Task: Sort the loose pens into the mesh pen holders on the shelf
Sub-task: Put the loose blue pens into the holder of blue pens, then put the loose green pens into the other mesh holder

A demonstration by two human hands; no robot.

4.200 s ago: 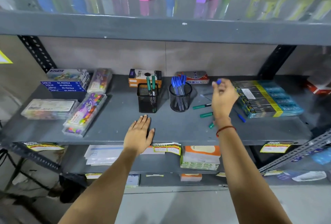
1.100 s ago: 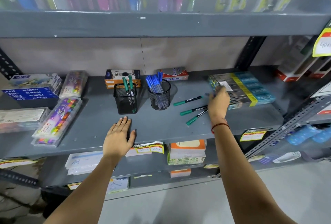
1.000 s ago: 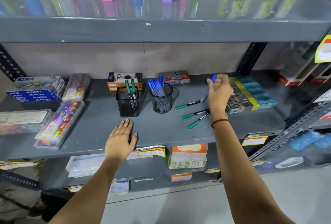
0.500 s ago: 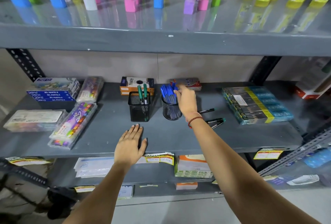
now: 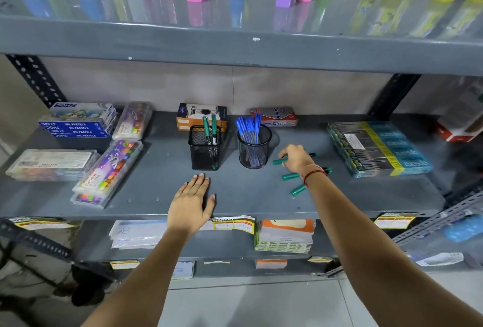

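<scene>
Two black mesh holders stand mid-shelf: a square holder (image 5: 205,149) with two green pens, and a round holder (image 5: 254,148) full of blue pens. Three loose green pens lie to the right of the round one. My right hand (image 5: 295,157) rests over the farthest green pen (image 5: 279,161), fingers curled onto it while it lies on the shelf. Another green pen (image 5: 290,176) and a third green pen (image 5: 298,190) lie nearer, partly under my wrist. My left hand (image 5: 192,204) lies flat and open on the shelf in front of the square holder.
Pastel boxes (image 5: 78,124) and colour-pen cases (image 5: 109,172) fill the shelf's left. A stack of blue-yellow packs (image 5: 379,149) sits at the right. Small boxes (image 5: 201,115) stand behind the holders. The upper shelf edge (image 5: 235,49) overhangs; bottles stand on it.
My right hand held a blue pen, carried it left to the round holder, and has now come back right onto the loose green pens. The left hand stayed put.
</scene>
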